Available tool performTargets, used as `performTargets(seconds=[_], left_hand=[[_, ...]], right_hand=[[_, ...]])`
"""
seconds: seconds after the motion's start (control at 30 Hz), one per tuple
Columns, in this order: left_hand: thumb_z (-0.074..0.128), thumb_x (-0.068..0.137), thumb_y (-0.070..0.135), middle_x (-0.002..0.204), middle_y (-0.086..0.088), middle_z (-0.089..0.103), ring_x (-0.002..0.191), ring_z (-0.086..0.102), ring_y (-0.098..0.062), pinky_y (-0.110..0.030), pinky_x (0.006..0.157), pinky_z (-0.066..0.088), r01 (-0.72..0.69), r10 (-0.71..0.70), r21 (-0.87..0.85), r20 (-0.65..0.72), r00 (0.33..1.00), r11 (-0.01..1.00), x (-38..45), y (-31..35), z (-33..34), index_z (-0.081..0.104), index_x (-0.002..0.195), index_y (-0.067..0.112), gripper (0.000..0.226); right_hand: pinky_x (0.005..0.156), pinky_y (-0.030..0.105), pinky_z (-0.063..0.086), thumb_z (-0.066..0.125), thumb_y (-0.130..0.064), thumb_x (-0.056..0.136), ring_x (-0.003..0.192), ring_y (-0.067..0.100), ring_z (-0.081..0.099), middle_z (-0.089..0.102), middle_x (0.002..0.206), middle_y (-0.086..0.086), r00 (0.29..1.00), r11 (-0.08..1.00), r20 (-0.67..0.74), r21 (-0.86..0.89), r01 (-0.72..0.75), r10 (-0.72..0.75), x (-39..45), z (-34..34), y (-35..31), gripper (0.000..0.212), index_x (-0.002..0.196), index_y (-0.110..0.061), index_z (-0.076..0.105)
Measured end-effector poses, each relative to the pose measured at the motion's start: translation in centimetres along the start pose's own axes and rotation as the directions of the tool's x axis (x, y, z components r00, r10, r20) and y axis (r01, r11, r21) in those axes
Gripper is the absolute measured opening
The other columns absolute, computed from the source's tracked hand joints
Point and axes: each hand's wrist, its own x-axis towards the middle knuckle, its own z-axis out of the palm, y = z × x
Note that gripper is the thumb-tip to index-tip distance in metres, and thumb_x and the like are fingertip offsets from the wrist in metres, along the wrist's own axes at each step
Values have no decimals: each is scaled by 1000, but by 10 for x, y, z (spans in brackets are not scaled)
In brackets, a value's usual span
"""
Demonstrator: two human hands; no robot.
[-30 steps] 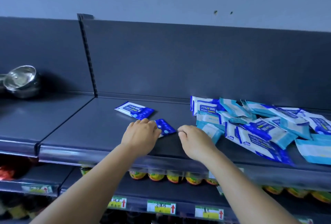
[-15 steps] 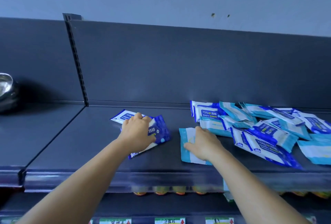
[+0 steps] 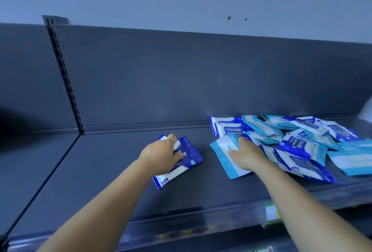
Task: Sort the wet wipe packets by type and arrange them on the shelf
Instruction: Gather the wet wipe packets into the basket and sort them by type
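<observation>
Two kinds of packet are being separated on the dark shelf (image 3: pixel 112 171): deep blue ones and pale teal ones. The left hand (image 3: pixel 161 156) lies on top of the dark blue packets (image 3: pixel 182 162), left of centre and well apart from the rest — its fingers curl over the far edge and the thumb presses the near side, so it holds them down in a loose grip. At least two packets seem stacked there, though the hand hides how many. The right hand (image 3: pixel 246 156) rests on a teal packet (image 3: pixel 225 159) at the left edge of the mixed heap (image 3: pixel 302 141), fingers bent over it with the thumb lying across its face; whether it pinches or merely presses I cannot tell.

My reading is that the blue stack has just been started and the teal packet is the first of its own group. The next move calls for drawing that teal packet clear of the heap — probably to a spot between the blue stack and the jumble — without dragging its overlapping neighbours along.
</observation>
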Motion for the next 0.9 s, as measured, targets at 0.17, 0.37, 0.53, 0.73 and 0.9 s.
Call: performTargets(seconds=[0.17,0.37,0.53,0.73,0.9], left_hand=[[47,92,50,94,-3,55,86,53,-23,-33,71,44,-35,37,-43,47,998,998,16,-2,0,44,111,17,37],[38,86,70,133,9,47,128,40,-17,-35,104,29,-151,135,109,146,980,982,16,-29,1,41,134,29,63],[31,79,81,132,1,38,123,35,-23,-38,105,25,-112,71,267,160,985,957,11,-27,-2,31,143,35,79],[45,73,81,124,5,50,115,47,-17,-36,104,22,-55,34,115,175,984,992,12,-30,-2,43,128,23,80],[60,74,68,112,-1,50,100,49,-19,-31,92,29,-19,16,33,91,996,999,8,-21,-9,52,108,18,61]], right_hand=[[88,37,40,41,-36,96,119,31,48,49,134,6,989,989,59,-59,136,-132,-6,5,-11,46,137,-18,33],[91,34,38,50,-45,91,119,24,43,48,129,0,971,975,92,-4,224,-223,7,7,-17,36,117,-21,48],[100,33,36,44,-65,85,127,24,41,43,141,-7,965,988,222,-43,151,-137,13,1,-13,64,142,-38,32],[91,34,45,61,-69,70,109,23,53,56,121,-4,990,998,131,27,54,-57,9,9,-11,61,110,-24,53],[60,28,40,71,-45,72,81,19,56,59,92,-6,994,988,-17,101,113,-112,-4,3,-10,34,87,-24,49]])
